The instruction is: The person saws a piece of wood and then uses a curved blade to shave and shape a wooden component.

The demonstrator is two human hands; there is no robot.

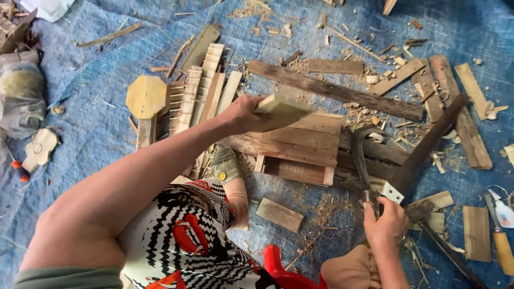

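Tarp [96, 123]: blue. Wood slats [300, 144]: brown-tan; held block [281, 107] pale yellow. Octagonal board [145, 96]: yellow. Shorts [176, 235]: black-white zigzag, red lips print. Stool [281, 270]: red. Knife handle [503, 250]: orange-tan.

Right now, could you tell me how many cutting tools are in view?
3: a cleaver and a curved sickle, both at the right hand, and a yellow-handled knife on the blue tarp at the far right. Scraps may hide others.
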